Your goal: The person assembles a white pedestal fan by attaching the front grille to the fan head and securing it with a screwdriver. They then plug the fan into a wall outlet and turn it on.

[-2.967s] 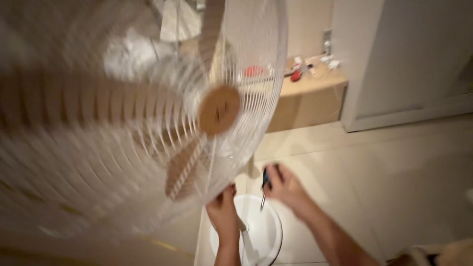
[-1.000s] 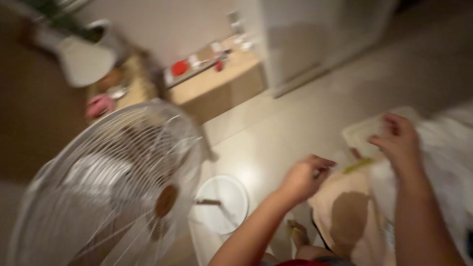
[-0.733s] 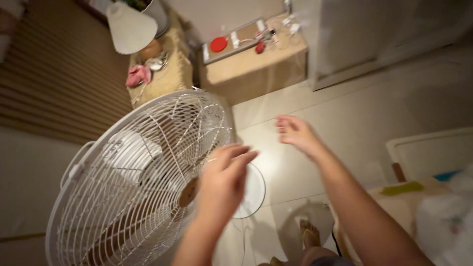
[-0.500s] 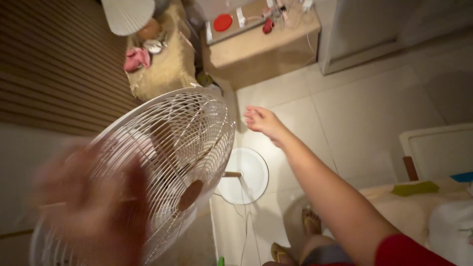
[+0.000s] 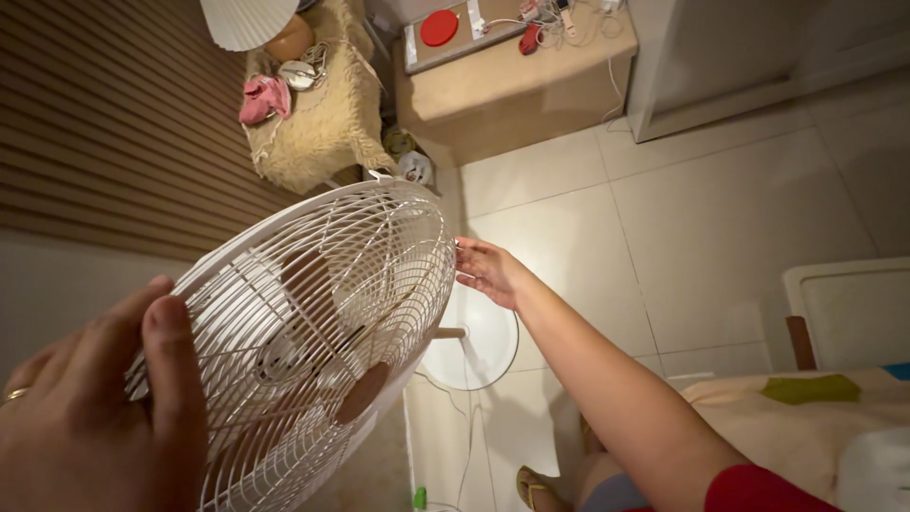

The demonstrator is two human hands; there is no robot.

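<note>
Open tiled floor (image 5: 720, 209) right of the fan cage (image 5: 313, 322).

We hold the fan (image 5: 313, 332) between our hands: left hand (image 5: 90, 417) on its left rim, right hand (image 5: 488, 270) on its right rim. Its base (image 5: 479, 346) stands on the floor (image 5: 720, 209) beneath. The table (image 5: 517, 85) lies behind.

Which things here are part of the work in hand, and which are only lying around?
In hand:
- white fan guard, gripped at opposite edges
- left hand
- right hand
- round fan base on the floor

Lying about:
- lamp shade
- pink cloth
- red round lid
- white tray
- bed cover
</note>
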